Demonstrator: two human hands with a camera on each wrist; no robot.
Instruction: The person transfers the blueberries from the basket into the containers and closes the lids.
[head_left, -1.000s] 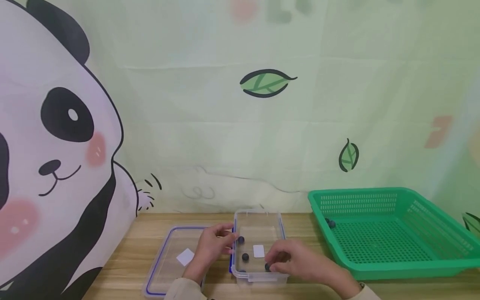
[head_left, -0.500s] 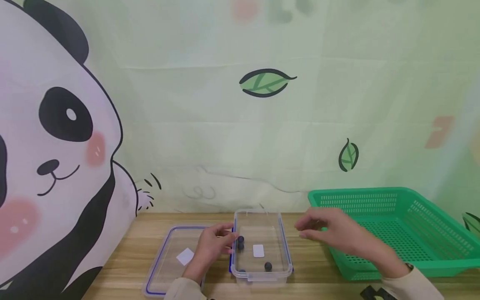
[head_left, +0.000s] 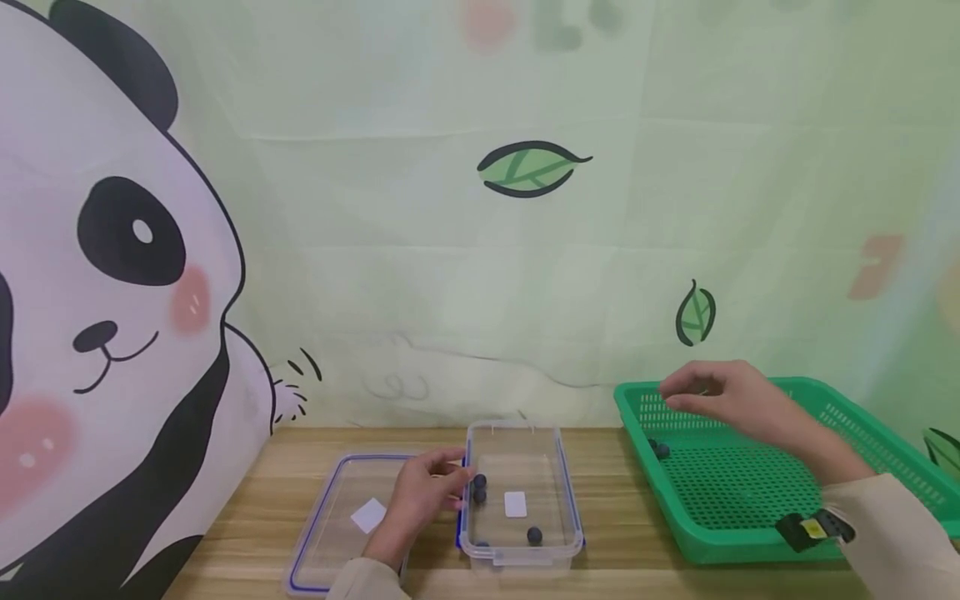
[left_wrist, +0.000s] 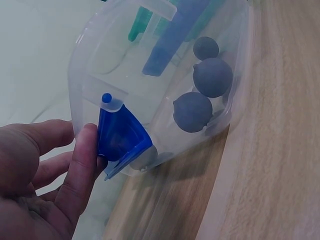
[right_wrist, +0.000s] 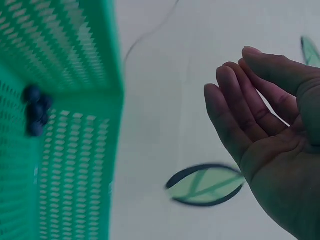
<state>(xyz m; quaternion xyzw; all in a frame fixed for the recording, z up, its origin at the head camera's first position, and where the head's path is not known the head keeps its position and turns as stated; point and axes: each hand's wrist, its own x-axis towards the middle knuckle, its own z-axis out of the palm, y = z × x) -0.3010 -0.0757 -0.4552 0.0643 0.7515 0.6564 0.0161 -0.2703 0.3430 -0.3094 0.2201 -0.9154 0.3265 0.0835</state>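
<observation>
My left hand (head_left: 426,490) holds the left side of a clear plastic box (head_left: 525,552); in the left wrist view its fingers are at the rim beside a blue latch (left_wrist: 120,135). Several dark blueberries (head_left: 534,535) lie inside the box, mostly along its left side and near the front. Over the left part of a green basket (head_left: 742,534) hovers my right hand (head_left: 738,400), its fingers loosely bent and nothing visible between them. A small cluster of blueberries (right_wrist: 36,110) sits in the basket's corner, below that hand.
A clear lid (head_left: 322,533) with a blue seal lies on the wooden table (head_left: 607,500), left of the box and partly behind my left forearm. Behind the table hangs a printed cloth (head_left: 420,275) with a panda and leaves.
My right hand has left a blueberry at the box's front right and moved right and up over the basket. One blueberry in the box has rolled to the left side. The left hand stays put.
</observation>
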